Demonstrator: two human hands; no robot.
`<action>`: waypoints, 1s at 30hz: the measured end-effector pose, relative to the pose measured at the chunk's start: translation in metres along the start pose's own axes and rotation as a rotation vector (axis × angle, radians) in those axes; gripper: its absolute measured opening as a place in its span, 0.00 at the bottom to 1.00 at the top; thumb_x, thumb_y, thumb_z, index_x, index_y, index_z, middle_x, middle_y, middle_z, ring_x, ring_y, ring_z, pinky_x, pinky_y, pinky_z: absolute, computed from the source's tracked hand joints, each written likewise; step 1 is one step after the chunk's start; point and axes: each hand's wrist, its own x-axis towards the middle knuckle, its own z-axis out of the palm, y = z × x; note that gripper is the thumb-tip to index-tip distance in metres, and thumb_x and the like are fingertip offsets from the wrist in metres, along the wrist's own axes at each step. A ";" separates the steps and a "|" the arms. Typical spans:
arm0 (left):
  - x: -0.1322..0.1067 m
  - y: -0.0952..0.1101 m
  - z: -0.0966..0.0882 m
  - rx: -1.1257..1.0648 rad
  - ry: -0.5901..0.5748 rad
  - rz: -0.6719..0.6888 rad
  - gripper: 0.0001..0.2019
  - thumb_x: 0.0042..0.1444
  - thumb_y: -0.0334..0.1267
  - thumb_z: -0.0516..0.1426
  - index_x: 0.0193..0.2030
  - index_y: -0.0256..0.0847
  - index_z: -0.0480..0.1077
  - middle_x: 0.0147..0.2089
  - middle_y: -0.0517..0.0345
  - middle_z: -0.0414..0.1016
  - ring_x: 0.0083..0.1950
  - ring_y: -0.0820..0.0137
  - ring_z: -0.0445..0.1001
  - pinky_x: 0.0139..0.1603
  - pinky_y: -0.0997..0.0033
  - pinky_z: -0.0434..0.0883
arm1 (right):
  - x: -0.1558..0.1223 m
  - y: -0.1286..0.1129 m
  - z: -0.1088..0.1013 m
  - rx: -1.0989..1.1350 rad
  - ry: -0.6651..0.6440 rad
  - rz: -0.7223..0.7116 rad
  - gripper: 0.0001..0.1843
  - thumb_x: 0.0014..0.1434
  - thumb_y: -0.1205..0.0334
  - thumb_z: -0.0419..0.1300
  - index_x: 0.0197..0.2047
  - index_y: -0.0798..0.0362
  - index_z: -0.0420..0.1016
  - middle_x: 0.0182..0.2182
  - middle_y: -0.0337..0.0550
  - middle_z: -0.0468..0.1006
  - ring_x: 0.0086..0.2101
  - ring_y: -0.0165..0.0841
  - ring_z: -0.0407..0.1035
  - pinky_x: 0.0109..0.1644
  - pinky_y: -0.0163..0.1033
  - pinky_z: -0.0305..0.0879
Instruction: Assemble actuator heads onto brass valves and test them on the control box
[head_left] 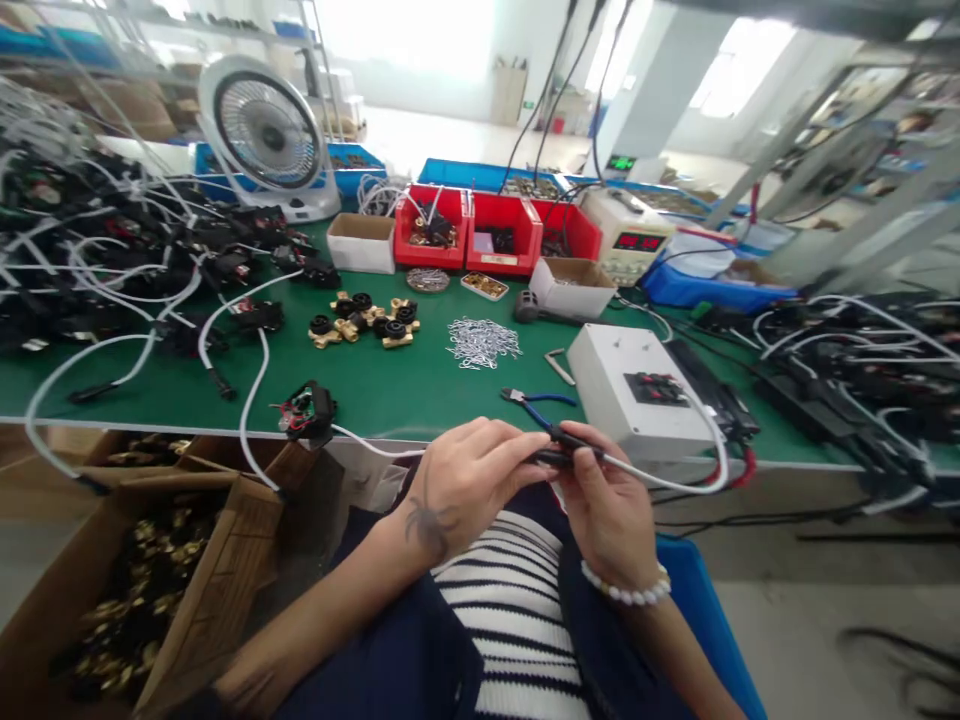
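Note:
At the table's front edge, my left hand (469, 475) pinches a black cable connector (553, 457), its fingertips partly covering it. My right hand (611, 505) grips a second black connector (579, 442) with a white cable (667, 483) curving to a grey test box (637, 395). The two connectors lie close together; whether they are joined I cannot tell. Another white cable (375, 445) runs from behind my left hand to a black housing with an exposed circuit board (309, 410). Just beyond my hands lie blue-handled cutting pliers (536, 398).
Small metal hooks (484, 342) and brass valve parts (364, 320) lie mid-table. Behind them stand red bins (504, 235), a fan (270, 135) and a power supply (626, 240). Cabled black assemblies crowd both sides. Cardboard boxes (225, 570) sit below left, a blue crate (705, 620) below right.

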 end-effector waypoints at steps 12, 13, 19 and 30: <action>-0.004 0.014 -0.006 -0.079 0.111 -0.080 0.05 0.62 0.31 0.61 0.45 0.36 0.73 0.38 0.56 0.77 0.40 0.72 0.76 0.41 0.73 0.74 | -0.016 -0.023 -0.010 0.042 -0.045 -0.163 0.09 0.61 0.52 0.67 0.41 0.45 0.83 0.29 0.36 0.80 0.28 0.25 0.73 0.33 0.30 0.70; -0.004 0.014 -0.006 -0.088 0.111 -0.076 0.06 0.61 0.30 0.62 0.45 0.36 0.73 0.38 0.56 0.77 0.40 0.72 0.75 0.42 0.73 0.74 | -0.018 -0.023 -0.010 0.042 -0.060 -0.155 0.09 0.61 0.52 0.67 0.42 0.45 0.83 0.29 0.36 0.80 0.28 0.25 0.73 0.34 0.30 0.70; -0.008 0.015 -0.004 -0.149 0.111 -0.073 0.10 0.59 0.26 0.63 0.47 0.36 0.71 0.40 0.57 0.74 0.41 0.74 0.73 0.42 0.73 0.72 | -0.019 -0.023 -0.009 0.045 -0.091 -0.126 0.09 0.62 0.53 0.66 0.43 0.45 0.83 0.29 0.35 0.80 0.29 0.23 0.73 0.36 0.29 0.69; -0.001 0.016 -0.003 -0.065 0.138 0.110 0.13 0.55 0.21 0.64 0.45 0.37 0.71 0.38 0.56 0.77 0.38 0.71 0.72 0.41 0.70 0.71 | -0.016 -0.024 -0.008 0.037 -0.019 -0.101 0.12 0.60 0.49 0.67 0.39 0.49 0.82 0.24 0.36 0.77 0.25 0.24 0.70 0.30 0.30 0.66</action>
